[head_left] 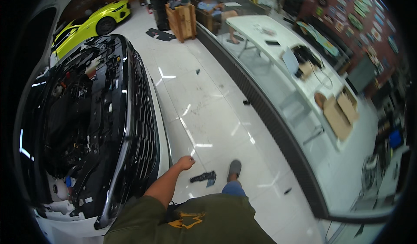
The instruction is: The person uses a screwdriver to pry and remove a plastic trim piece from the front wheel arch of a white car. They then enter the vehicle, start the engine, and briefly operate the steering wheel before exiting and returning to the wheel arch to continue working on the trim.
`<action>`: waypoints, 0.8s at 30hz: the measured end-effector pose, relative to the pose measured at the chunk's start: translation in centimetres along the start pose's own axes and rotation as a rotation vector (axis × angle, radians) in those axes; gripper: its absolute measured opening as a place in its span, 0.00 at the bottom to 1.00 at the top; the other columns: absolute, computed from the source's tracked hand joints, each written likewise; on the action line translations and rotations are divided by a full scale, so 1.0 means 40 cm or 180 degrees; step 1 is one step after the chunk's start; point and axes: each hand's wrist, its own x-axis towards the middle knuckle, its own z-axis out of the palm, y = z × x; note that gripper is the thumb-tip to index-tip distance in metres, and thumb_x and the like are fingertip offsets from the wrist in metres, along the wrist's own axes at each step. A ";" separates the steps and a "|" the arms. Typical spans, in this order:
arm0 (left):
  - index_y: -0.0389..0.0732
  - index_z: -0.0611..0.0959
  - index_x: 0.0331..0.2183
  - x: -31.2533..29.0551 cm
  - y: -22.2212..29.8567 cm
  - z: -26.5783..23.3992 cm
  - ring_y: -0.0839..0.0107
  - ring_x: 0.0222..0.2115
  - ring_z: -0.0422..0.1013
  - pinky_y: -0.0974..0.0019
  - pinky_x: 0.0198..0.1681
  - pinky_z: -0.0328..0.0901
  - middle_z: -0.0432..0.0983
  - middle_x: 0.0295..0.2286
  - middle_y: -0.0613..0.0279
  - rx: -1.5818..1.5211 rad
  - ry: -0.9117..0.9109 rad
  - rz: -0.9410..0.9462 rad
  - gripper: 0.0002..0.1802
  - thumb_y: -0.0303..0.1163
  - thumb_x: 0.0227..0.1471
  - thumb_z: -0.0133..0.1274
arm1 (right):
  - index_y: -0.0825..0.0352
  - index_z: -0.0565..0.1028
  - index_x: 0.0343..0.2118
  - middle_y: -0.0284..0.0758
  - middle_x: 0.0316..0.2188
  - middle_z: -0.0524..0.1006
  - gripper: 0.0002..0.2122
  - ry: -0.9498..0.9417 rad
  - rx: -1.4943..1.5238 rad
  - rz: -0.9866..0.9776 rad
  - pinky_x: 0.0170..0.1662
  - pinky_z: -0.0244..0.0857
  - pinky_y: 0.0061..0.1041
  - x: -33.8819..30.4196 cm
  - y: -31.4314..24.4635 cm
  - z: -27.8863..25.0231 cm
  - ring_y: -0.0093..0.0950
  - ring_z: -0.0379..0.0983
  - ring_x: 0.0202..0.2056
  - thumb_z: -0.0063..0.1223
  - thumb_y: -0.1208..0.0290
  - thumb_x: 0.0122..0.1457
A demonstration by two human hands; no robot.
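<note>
My left hand (186,162) hangs out in front of me over the white tiled floor, its fingers curled in with nothing seen in them. It is just right of the dark vehicle's front grille (141,126) and touches nothing that I can see. Below it on the floor lies a long black part (203,177) with a small bluish-grey piece at its end. To the left is the vehicle's open engine bay (82,122), with a blue cap (69,181) near its front corner. My right hand is out of the picture.
A low glass partition with a dark base (269,126) runs along my right. Behind it stand a white table (299,77) with an open cardboard box (339,116), and a seated person (213,7). Ahead are a wooden crate (181,22), a black mat (160,34) and a yellow-green car (93,22).
</note>
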 end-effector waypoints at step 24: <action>0.37 0.81 0.35 1.285 -0.102 -1.253 0.51 0.42 0.69 0.56 0.46 0.63 0.74 0.38 0.48 -0.0606 0.0593 -0.1028 0.23 0.47 0.48 0.47 | 0.64 0.64 0.48 0.32 0.36 0.70 0.19 0.0654 0.2193 -0.3096 0.33 0.64 0.22 0.800 -3.014 -1.131 0.22 0.69 0.32 0.54 0.71 0.53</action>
